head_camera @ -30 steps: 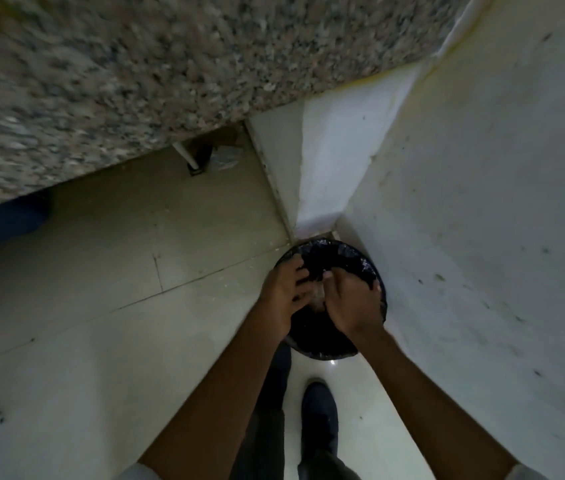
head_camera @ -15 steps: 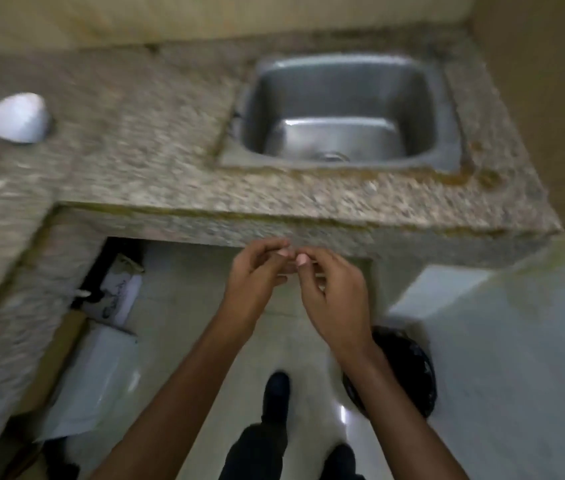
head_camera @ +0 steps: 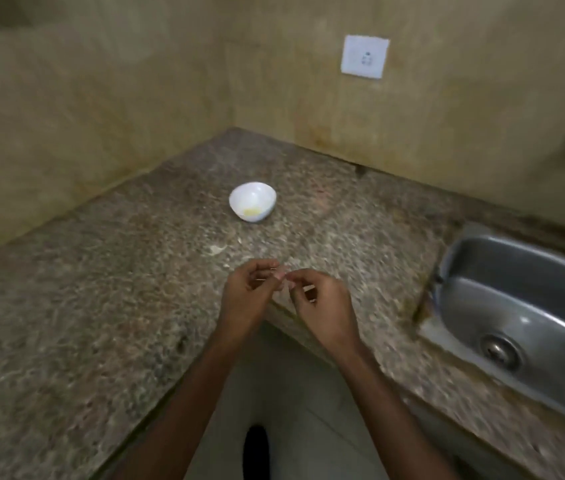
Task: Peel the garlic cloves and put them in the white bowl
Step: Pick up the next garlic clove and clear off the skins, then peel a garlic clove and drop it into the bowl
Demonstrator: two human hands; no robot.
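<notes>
Grip of left hand (head_camera: 249, 296) and right hand (head_camera: 323, 310): pinching one pale bit (head_camera: 283, 274), blurred

Speckled granite counter (head_camera: 101, 323), white bowl (head_camera: 263, 194) upright near its back corner.

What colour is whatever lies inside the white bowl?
Pale yellow contents at the bottom of the white bowl, head view.

Open countertop (head_camera: 135, 271) around white bowl (head_camera: 252, 197)
</notes>
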